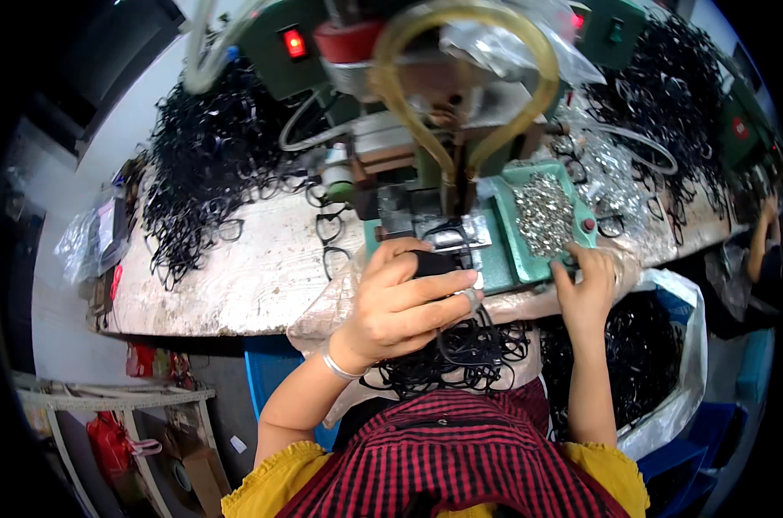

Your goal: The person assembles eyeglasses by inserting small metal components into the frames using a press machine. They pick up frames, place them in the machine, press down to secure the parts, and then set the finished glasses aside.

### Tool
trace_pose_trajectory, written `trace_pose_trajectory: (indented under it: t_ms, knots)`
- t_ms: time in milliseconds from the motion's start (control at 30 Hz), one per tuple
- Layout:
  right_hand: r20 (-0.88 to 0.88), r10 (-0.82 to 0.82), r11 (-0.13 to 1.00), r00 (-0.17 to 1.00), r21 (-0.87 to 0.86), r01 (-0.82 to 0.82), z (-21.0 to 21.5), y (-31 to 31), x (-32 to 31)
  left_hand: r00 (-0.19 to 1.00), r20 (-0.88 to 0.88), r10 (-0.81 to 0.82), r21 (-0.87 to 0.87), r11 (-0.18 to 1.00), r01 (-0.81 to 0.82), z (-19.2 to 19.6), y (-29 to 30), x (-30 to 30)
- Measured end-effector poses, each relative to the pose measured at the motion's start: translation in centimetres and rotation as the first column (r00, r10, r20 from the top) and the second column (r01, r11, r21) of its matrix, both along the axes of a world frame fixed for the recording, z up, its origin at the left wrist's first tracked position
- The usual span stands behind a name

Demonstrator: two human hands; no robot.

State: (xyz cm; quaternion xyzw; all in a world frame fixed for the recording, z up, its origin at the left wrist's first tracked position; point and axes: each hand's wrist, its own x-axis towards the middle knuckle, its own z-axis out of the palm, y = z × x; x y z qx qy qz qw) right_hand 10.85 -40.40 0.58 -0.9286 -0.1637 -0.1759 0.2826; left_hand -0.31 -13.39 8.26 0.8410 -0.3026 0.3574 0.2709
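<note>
We list, work seemingly midway: one black piece (432,264) at the machine (352,65), grasped by the left hand (400,302); right hand (588,281) at the green tray (507,250), grip untellable; lap frames (408,371), finished or pending, indistinguishable.

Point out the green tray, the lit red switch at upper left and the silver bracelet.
Green tray (532,268): head view, bare near end.
Lit red switch (294,42): head view, its middle.
Silver bracelet (336,369): head view, the band.
</note>
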Motion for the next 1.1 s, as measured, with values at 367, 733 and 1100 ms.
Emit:
trace_pose_trajectory:
  t_ms: [367, 733, 1100]
  knots:
    - [0.139, 0.056, 0.994, 0.989, -0.097, -0.042, -4.3, 1.3, 5.4, 0.725, -0.177, 0.666, 0.215, 0.745, -0.632, -9.2, 10.6, -2.3]
    - [0.121, 0.205, 0.912, 0.971, 0.338, -0.234, -3.8, 2.5, 6.3, 0.274, -0.505, 0.819, -0.014, 0.309, -0.951, -8.4, 35.5, -2.5]
    - [-0.11, 0.026, 0.856, 0.994, 0.516, 0.035, -3.4, -4.9, -0.2, -0.1, -0.255, 0.962, 0.205, -0.047, -0.978, -16.4, 31.5, -2.8]
